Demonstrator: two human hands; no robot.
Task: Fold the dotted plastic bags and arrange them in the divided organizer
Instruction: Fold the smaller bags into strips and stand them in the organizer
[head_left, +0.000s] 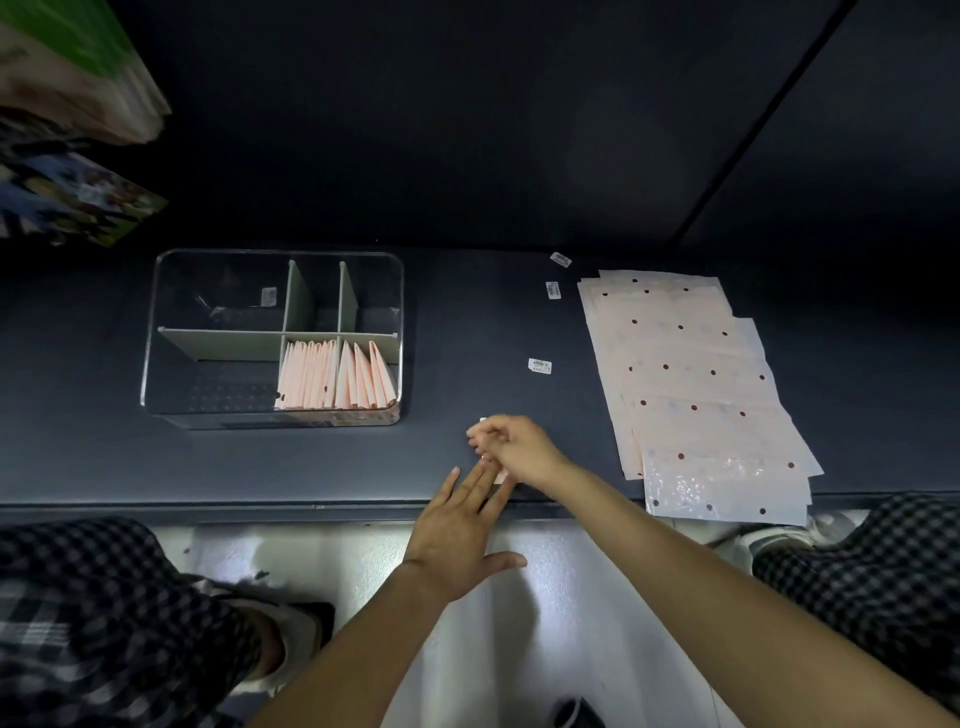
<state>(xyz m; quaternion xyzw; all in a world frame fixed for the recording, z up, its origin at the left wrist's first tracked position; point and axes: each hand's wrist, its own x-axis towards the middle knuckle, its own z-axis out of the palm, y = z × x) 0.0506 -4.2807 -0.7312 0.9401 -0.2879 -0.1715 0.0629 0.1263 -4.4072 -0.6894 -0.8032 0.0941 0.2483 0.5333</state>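
- Nearest to me, the left hand (457, 525) reaches over the front edge of the tabletop (467, 322) with its fingers straight and spread, their tips pressing down a small peach-coloured folded bag (500, 475), most of it hidden under the two hands.
- Just beyond it, the right hand (514, 449) has its fingers curled and pinched together over that bag; whether they grip the plastic itself or a small white scrap at their tips, I cannot tell.
- To the left of the hands and further back stands the clear divided organizer (272, 338). Two of its front compartments, the middle and right ones, hold folded bags (335, 374) standing on edge, packed fairly tightly.
- Its wide front-left compartment and the three back compartments look unfilled, save for a small white label in the back-left one.
- To the right of the organizer, well apart from it, lies a fanned pile of unfolded dotted bags (696, 374), several sheets deep.
- Three small white labels (539, 366) lie loose between the organizer and that pile.
- By my reckoning the job is somewhere around halfway: a good batch is filed, one bag is being folded, and the flat pile remains.
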